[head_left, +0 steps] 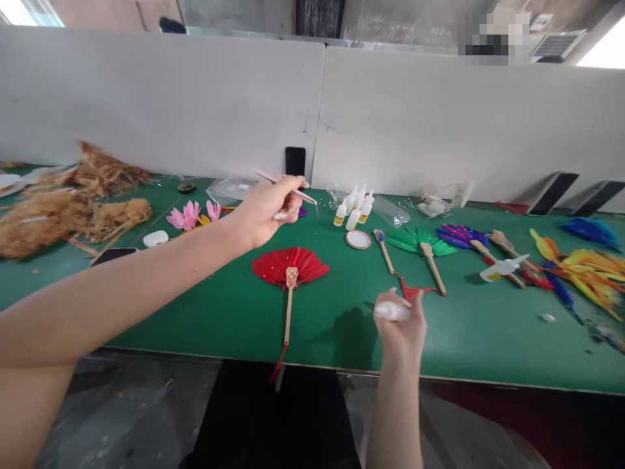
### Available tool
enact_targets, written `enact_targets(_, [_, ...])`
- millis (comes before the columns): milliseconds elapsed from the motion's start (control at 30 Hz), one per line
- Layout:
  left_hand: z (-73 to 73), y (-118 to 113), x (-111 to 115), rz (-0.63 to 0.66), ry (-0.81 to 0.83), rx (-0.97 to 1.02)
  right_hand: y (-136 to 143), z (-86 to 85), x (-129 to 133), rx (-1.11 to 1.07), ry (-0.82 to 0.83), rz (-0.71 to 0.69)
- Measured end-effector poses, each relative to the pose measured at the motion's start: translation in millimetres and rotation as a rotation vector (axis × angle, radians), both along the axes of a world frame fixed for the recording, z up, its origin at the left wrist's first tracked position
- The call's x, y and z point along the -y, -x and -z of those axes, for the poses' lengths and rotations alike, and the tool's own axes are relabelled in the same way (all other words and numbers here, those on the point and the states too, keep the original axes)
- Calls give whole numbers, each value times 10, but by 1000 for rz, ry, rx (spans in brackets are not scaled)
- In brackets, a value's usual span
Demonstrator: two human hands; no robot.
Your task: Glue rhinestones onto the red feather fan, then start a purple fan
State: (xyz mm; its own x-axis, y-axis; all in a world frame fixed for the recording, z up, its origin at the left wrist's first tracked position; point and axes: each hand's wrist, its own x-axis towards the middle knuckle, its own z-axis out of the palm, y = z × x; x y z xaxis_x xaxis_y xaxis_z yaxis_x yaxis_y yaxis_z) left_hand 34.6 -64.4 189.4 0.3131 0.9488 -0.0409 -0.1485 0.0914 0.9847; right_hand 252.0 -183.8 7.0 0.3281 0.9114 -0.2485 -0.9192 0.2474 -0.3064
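- One pair of tweezers [306, 197], upper centre, is pinched in the fingers of the left hand [274, 210], a hold presumably chosen for fine pieces.
- Right hand [403, 326], lower right of centre, curls round a white object [392, 311], probably a small bottle.
- Red feather fan [291, 277], centre, lies untouched, its handle toward the lower edge, apparently for easy access.
- White dish [359, 240], right of centre, sits between both hands' reach, likely for convenience.

Forward-down head view over table [215, 319]
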Motion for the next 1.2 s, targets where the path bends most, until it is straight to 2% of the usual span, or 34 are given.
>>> enact_targets(133, [262,56,-48,0,75,-21,-118,-105,32,-259,44,17])
enact_targets(233, [335,46,-36,14,90,-37,-70,-175,13,-343,185,5])
enact_targets(367, [283,-44,-22,27,58,-33,120,-199,-85,-312,303,-12])
enact_targets(467, [200,-154,-70,33,13,-35,291,-146,-117,-170,354,-128])
enact_targets(600, [89,-371,-116,42,-38,-25,546,-93,-129,-24,202,-393])
enact_targets(733, [8,-555,57,116,-41,-8,748,-194,-209,-38,180,-374])
enact_targets(833, [15,-539,250,217,-59,-38,773,-330,-244,-65,158,-351])
enact_targets(900, [53,-462,318,237,-46,-69,739,-408,-219,-83,126,-352])
enact_targets(1033, [119,-323,284,169,-16,-105,694,-481,-100,-52,31,-402])
enact_targets(1200, [65,-352,266,183,-34,-87,777,-500,-21,37,73,-450])
